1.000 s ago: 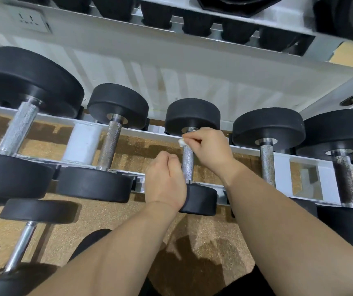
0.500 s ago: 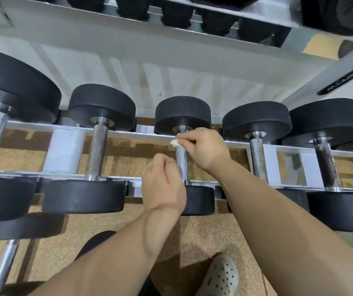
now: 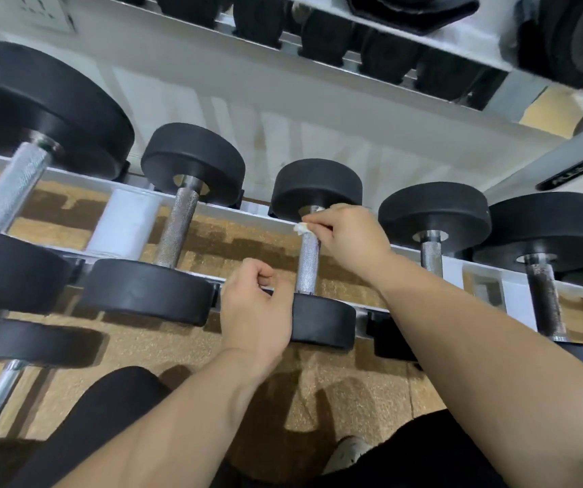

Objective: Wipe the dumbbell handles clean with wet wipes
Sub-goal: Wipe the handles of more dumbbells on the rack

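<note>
Head camera, centre of the frame: a person at a gym rack [image 3: 71,176] works on the middle dumbbell [image 3: 316,186], whose knurled steel handle [image 3: 309,262] lies across the two white rails. The right hand [image 3: 349,237] pinches a small wad of white wet wipe [image 3: 300,227] against the top end of the handle, just under the upper black head. The left hand [image 3: 256,308], wrapped round the lower part of the handle a moment ago, has let go. It now sits just left of the bar, fingers curled in on themselves and holding nothing that can be seen, its heel over the lower head. Most of the bar's length is therefore bare below the wipe, so the wipe looks free to run down the whole handle, and the stroke appears to be at its start. A neighbouring dumbbell [image 3: 434,213] at right of frame and a larger dumbbell [image 3: 193,160] at left sit on the same rack; whether either has been cleaned cannot be told.
</note>
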`<state>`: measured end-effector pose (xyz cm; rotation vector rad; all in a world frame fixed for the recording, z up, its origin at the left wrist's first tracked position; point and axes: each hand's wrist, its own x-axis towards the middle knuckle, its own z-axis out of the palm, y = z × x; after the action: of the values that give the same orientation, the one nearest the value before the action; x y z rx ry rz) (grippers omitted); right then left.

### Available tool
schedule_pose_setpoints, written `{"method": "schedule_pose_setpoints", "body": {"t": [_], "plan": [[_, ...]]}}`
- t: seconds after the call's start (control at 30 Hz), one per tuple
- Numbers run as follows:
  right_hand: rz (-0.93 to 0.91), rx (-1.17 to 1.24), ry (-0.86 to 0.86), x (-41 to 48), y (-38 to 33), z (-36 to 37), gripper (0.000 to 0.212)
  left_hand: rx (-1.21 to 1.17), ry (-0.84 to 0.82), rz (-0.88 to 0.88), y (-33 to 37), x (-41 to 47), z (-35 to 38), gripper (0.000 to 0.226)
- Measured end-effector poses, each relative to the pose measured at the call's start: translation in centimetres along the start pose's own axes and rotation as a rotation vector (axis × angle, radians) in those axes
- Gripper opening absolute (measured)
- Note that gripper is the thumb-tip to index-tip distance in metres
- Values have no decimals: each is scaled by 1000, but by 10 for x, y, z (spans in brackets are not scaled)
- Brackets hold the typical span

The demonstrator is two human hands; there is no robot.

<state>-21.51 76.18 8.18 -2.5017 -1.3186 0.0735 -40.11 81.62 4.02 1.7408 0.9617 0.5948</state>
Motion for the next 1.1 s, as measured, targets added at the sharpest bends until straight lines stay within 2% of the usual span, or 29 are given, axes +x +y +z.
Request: {"method": "schedule_pose_setpoints", "body": {"t": [0.07,0.2,0.27,0.37,0.43,0.5,0.57,0.63,0.7,0.77,0.9,0.93,0.97,1.1], "plan": [[-2,7,-35,1,-2,-1,21,-4,23,20,-3,1,2,10],[-248,10,-331,-25,-9,-8,19,-67,43,43,-4,0,4,19],[-313,-22,-400,-30,-8,-11,21,-95,42,32,-5,-1,5,20],[-346,-199,-241,-11,-4,-6,24,-97,22,31,-6,-1,5,19],[-226,-273,-93,6,-3,-7,25,-89,4,23,-7,-1,5,19],[-90,-220,-34,14,-2,-6,25,-84,-24,-1,-7,1,5,13],[-79,-145,-91,5,-10,-4,20,-72,-58,-31,-6,2,4,9],[-217,-124,-263,-11,-20,-1,17,-74,-81,-51,-5,3,2,10],[-279,-158,-420,-18,-25,-5,15,-86,-101,-52,-5,3,0,10],[-249,-212,-391,-6,-25,-11,14,-90,-107,-18,-6,2,0,8],[-77,-281,-100,17,-17,-11,21,-113,-124,-25,-10,2,2,8],[-59,-268,-83,17,-16,-9,22,-117,-126,-36,-11,3,3,9],[-61,-249,-108,14,-16,-9,22,-119,-128,-49,-11,3,3,10],[-190,-115,-426,-13,-18,-15,23,-118,-139,-85,-6,3,1,9]]}}
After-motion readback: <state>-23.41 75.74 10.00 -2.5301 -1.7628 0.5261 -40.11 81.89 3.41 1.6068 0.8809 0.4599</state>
